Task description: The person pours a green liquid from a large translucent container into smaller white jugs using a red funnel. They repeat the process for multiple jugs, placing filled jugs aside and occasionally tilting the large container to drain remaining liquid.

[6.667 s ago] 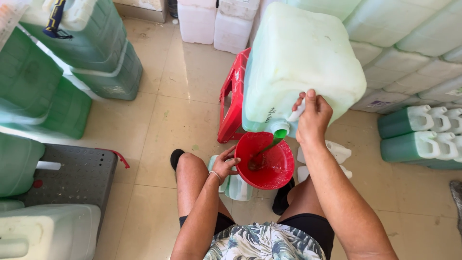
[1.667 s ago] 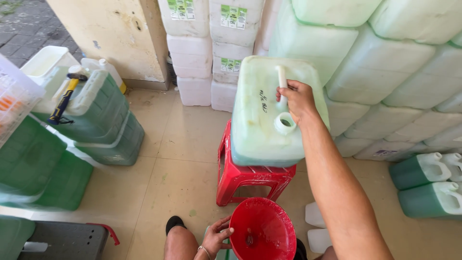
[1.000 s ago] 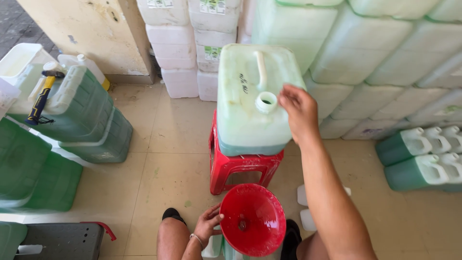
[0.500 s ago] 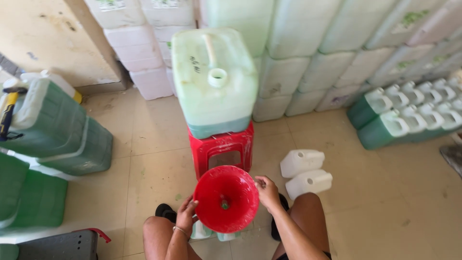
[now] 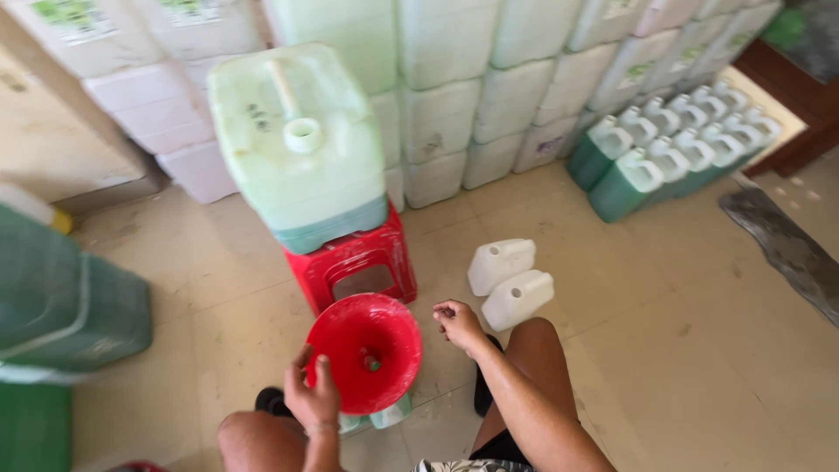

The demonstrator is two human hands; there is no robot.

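My left hand gripped the funnel rim, steadying it upright over a jug between my knees; most of that jug was hidden under the funnel. Right hand hung loosely curled just beside the rim, holding nothing I could see. Drum sat upright on the stool, spout uncapped. Two empty jugs lay near my right knee.
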